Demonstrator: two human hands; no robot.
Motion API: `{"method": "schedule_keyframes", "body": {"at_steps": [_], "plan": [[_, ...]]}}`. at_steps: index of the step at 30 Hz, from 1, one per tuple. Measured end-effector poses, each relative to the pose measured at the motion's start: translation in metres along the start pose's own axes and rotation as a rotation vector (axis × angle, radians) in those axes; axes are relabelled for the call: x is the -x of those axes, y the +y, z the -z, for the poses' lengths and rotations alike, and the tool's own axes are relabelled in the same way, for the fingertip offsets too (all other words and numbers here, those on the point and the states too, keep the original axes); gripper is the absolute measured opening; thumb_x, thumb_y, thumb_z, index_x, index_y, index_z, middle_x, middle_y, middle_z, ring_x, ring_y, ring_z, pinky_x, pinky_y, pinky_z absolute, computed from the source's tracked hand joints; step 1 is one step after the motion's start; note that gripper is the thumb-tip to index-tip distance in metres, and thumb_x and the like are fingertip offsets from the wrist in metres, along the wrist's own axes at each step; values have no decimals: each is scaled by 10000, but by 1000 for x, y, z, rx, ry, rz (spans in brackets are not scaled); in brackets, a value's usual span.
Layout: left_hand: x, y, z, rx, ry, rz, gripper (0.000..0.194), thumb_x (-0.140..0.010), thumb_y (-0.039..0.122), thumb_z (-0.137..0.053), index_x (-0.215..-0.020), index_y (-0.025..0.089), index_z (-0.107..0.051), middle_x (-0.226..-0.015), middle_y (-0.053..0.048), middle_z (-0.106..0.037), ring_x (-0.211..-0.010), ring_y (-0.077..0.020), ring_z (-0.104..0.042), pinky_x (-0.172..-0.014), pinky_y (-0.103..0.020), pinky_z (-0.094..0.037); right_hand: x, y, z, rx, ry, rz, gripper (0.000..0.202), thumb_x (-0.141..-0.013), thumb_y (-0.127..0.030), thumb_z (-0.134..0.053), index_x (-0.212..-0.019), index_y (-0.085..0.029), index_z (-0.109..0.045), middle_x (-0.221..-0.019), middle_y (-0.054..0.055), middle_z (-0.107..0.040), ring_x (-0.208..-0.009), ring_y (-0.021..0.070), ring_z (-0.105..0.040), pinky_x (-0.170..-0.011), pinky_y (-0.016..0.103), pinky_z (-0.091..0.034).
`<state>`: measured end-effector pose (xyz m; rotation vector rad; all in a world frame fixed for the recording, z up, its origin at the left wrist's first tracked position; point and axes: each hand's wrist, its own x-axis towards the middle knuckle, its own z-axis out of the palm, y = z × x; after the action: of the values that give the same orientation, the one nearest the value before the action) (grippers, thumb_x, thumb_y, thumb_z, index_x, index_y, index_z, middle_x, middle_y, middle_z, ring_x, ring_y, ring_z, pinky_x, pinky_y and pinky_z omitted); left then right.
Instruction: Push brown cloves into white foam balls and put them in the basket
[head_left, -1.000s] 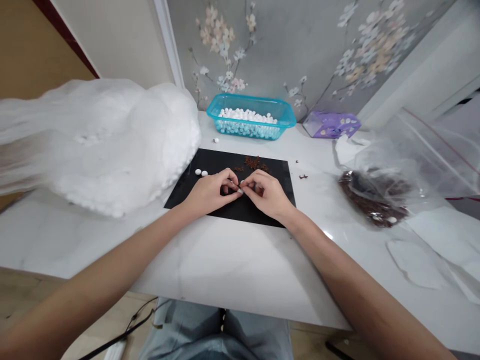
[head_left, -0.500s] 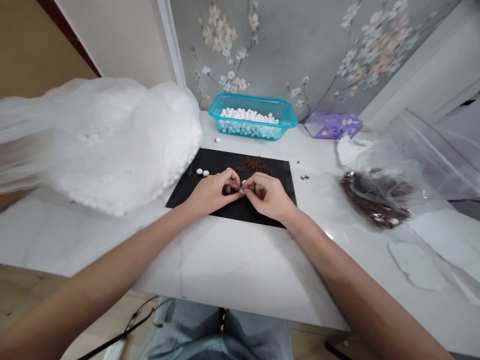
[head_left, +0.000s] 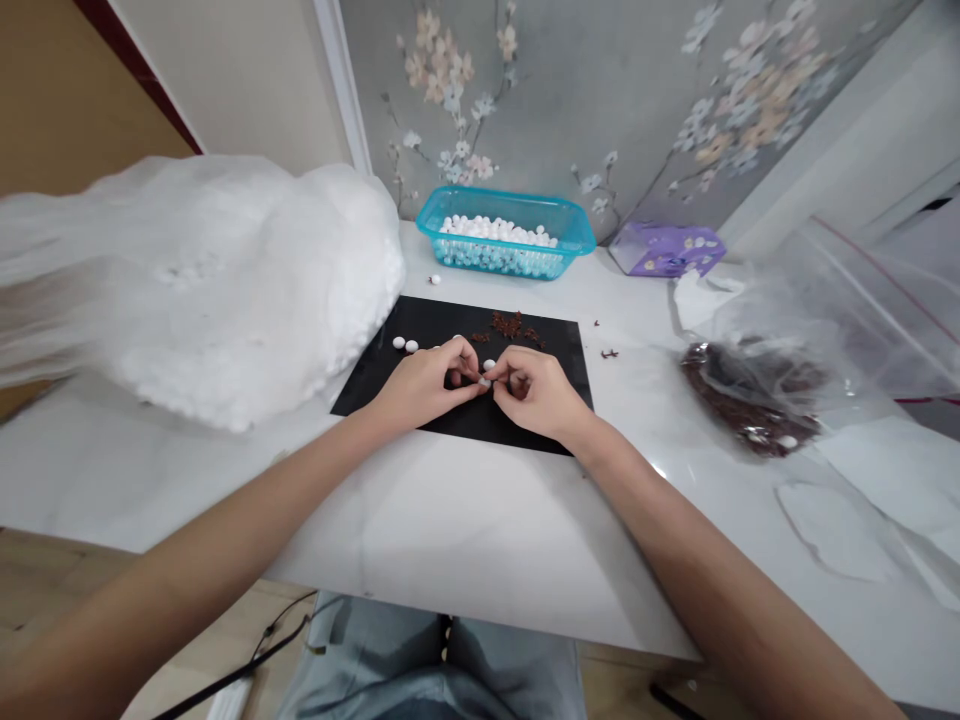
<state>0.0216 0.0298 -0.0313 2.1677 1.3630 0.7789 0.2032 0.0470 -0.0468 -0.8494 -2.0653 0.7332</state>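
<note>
Over the black mat (head_left: pixel 491 430), my left hand (head_left: pixel 435 383) pinches a small white ball (head_left: pixel 484 382) between its thumb and fingertips. My right hand (head_left: pixel 534 388) meets it from the right, its fingers pinched at the ball's side; whether they hold something small I cannot make out. Another white ball (head_left: pixel 489 365) lies just behind the fingertips. More white balls (head_left: pixel 412 346) rest on the mat to the left, some partly hidden by my left hand. Small brown pieces (head_left: pixel 508 324) lie in a loose pile at the mat's back.
A blue basket (head_left: pixel 574 246) of white balls stands behind the mat. On the left is a large bag of white balls (head_left: pixel 247 290). A purple pack (head_left: pixel 671 250), a clear bag of brown pieces (head_left: pixel 750 400) and white sheets (head_left: pixel 892 470) lie on the right.
My right fingertips have shifted slightly, showing more of the held ball and of the one behind it. My left hand has hardly moved.
</note>
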Motion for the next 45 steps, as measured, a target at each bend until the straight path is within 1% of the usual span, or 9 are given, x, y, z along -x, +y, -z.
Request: {"method": "schedule_keyframes", "body": {"at_steps": [5,11,23,26,30,33,37,41,45], "plan": [[0,-1,0,-4,-1,8,206,-738,333,-617,-826,208,-480,-796,14,-650,-723,-135,-614,-663,-252,-457,-1,0,0,6,-17,-17,121,-652,-64,-499,-682,-170,-549,-681,-11,-503,-484,54,-423,-455,196,-345],[0,0,0,-16,1,5,215,-735,349,-619,-822,208,-482,-781,17,-646,-683,-126,-600,-615,-241,-437,-1,0,-1,6,-14,-5,126,-641,-55,-493,-668,-167,-546,-673,-12,-494,-490,56,-417,-458,199,-339],[0,2,1,-27,-2,1,223,-733,366,-621,-817,213,-482,-776,24,-650,-695,-125,-599,-611,-229,-434,-1,-4,-1,37,-32,10,142,-610,-43,-482,-645,-162,-550,-639,-21,-482,-499,59,-407,-471,205,-318],[0,3,1,-31,6,3,207,-732,341,-622,-811,212,-481,-780,30,-650,-670,-114,-594,-597,-225,-425,-2,0,1,-59,-17,-66,148,-622,-64,-486,-681,-159,-583,-651,-24,-494,-471,47,-390,-459,203,-317],[0,5,1,-59,7,10,189,-747,353,-601,-823,214,-498,-807,25,-657,-677,-115,-594,-591,-226,-417,-5,3,5,-228,62,-244,168,-658,-116,-496,-776,-156,-609,-632,-43,-478,-432,35,-366,-424,199,-278],[1,6,1,-64,2,3,200,-761,358,-583,-878,219,-501,-817,23,-670,-708,-123,-605,-617,-234,-425,-6,5,6,-265,88,-293,154,-667,-134,-509,-785,-151,-606,-622,-52,-454,-422,29,-355,-412,198,-248],[3,8,3,-117,-5,-69,198,-783,339,-544,-938,218,-524,-860,13,-666,-720,-122,-596,-651,-245,-435,-7,7,4,-198,85,-324,185,-682,-138,-513,-842,-150,-606,-654,-47,-454,-418,30,-352,-409,206,-260],[4,9,8,-248,-60,-153,147,-778,298,-524,-885,217,-584,-831,-3,-637,-741,-141,-579,-668,-259,-427,-7,9,0,4,24,-220,327,-704,-128,-542,-1019,-176,-617,-777,-16,-478,-452,37,-356,-457,223,-327],[5,7,11,-285,-81,-160,160,-765,303,-531,-878,218,-606,-814,-12,-625,-758,-152,-578,-669,-262,-424,-7,7,-1,145,-22,-134,196,-768,-153,-530,-920,-185,-650,-791,10,-503,-534,71,-407,-534,236,-369]]}}
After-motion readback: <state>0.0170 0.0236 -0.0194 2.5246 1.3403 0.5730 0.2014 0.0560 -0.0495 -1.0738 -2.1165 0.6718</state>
